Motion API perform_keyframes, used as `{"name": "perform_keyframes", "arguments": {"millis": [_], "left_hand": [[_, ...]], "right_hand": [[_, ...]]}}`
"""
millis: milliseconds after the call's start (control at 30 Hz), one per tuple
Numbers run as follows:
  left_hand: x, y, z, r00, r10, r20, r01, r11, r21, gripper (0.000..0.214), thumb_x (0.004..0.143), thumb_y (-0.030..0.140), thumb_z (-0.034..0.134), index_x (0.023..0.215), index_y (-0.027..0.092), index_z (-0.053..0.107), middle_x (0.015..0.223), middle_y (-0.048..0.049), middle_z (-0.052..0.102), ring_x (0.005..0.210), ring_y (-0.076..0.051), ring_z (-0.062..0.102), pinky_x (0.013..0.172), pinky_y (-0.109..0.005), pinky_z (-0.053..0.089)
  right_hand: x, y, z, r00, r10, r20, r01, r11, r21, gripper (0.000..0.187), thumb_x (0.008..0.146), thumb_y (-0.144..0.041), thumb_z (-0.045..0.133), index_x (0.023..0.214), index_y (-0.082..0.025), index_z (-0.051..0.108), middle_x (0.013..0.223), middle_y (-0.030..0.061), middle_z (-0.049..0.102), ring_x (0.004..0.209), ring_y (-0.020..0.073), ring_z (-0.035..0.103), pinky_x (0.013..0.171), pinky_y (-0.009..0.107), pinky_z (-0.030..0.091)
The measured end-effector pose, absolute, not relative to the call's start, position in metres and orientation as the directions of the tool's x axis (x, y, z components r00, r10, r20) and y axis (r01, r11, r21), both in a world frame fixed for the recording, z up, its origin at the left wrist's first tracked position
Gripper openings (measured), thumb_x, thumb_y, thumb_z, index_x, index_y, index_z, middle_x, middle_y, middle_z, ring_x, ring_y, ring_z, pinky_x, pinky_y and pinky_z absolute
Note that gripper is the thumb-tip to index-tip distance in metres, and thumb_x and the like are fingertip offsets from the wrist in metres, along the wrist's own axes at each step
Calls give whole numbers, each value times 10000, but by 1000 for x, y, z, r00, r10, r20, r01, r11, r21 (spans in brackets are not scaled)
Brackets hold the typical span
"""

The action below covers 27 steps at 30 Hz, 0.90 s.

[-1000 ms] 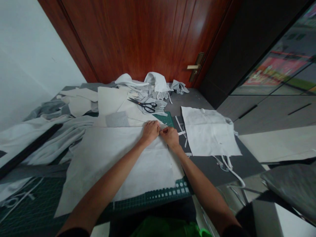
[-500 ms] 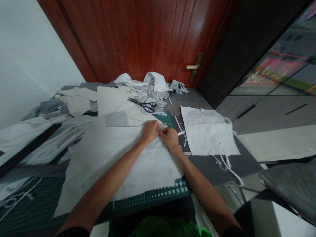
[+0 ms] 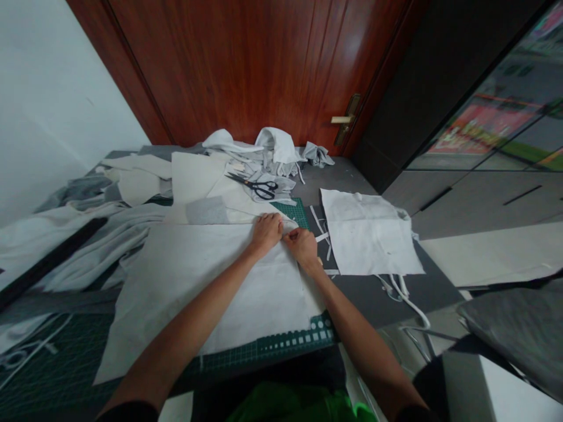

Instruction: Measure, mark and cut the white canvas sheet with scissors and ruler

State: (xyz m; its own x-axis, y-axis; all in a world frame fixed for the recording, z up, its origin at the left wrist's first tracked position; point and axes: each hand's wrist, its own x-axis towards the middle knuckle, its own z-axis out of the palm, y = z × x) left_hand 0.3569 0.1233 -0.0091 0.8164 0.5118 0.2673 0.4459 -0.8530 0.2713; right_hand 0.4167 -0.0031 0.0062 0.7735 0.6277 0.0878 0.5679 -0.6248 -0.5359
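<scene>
A large white fabric panel (image 3: 193, 275) lies spread across the green cutting mat (image 3: 246, 351). At its upper right corner, my left hand (image 3: 267, 232) rests with bent fingers pressed onto the cloth, the thumb near the edge. Close beside it my right hand (image 3: 302, 245) pinches the edge of the same panel between thumb and fingers. What sits right under the fingertips is too small to make out. Black-handled scissors (image 3: 263, 189) lie on cream cloth just beyond the hands. A grey fabric patch (image 3: 206, 211) shows along the panel's top edge.
To the right lies another white fabric piece (image 3: 367, 231) with cords hanging off the table edge. Heaped cloth (image 3: 277, 146) stands by the wooden door (image 3: 246, 70). On the left are piled garments (image 3: 127, 234) and a black strip (image 3: 57, 258). A grey chair (image 3: 519, 328) is at right.
The view has shifted very slightly. Both hands stay at the same corner of the panel, with no clear movement of the cloth.
</scene>
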Motion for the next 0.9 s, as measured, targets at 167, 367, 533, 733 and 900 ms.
{"name": "perform_keyframes", "arguments": {"millis": [167,367,533,733,900], "left_hand": [[357,123,-8,818,509,268,443,-855,272,126,974,210,513,1021,212,629,1082,-98,731,1120,-294,612,951,-410,439],[356,121,-5,816,510,271,446,-855,265,126,976,212,515,1032,204,628,1096,-100,729,1124,-298,607,954,-414,434],[354,118,-2,815,515,267,455,-853,257,132,986,215,504,1025,205,630,1099,-105,727,1127,-295,607,958,-408,432],[354,117,0,814,519,262,463,-851,249,149,994,217,496,1037,190,636,1103,-111,724,1127,-288,608,957,-402,435],[354,117,0,812,524,259,469,-848,246,165,998,214,488,1044,180,643,1101,-110,726,1117,-293,608,950,-413,441]], "right_hand": [[415,-5,8,779,622,79,562,-639,-525,211,892,-301,651,931,-167,810,897,97,817,847,208,769,717,228,507],[409,-10,9,785,616,65,558,-657,-508,197,882,-309,665,916,-182,811,892,96,817,838,215,770,703,230,501],[406,-14,9,788,613,57,555,-667,-497,192,880,-300,667,916,-179,812,888,103,816,847,220,772,715,232,504],[402,-18,12,790,611,50,551,-671,-496,180,874,-278,670,925,-180,813,906,99,818,861,216,773,730,232,513],[398,-21,15,790,612,37,545,-674,-499,190,876,-273,665,939,-173,814,931,100,819,885,229,775,749,246,516]]}}
